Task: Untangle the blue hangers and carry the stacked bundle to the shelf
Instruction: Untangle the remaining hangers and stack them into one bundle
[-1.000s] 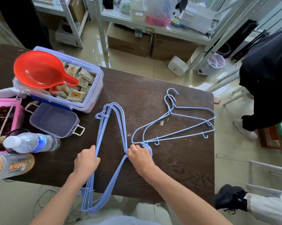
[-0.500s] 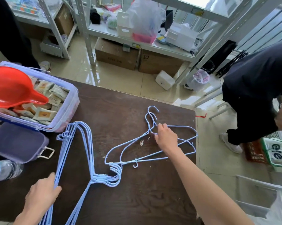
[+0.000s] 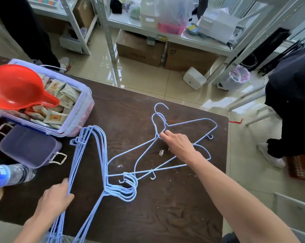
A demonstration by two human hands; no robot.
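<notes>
Pulling risks a snag | left hand (image 3: 54, 201) grips stacked pale-blue wire hangers (image 3: 93, 155) | right hand (image 3: 178, 145) pinches loose pair's necks (image 3: 161, 132); hooks still interlocked.

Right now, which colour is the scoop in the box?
Red scoop, seen in the head view.

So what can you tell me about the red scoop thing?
The red scoop looks like shiny plastic, with a wide round bowl and a short handle that narrows to a tip. It lies open side up on top of the snack packets in the clear storage box at the table's far left corner, handle pointing right. Its bowl looks empty. No hand touches it.
</notes>
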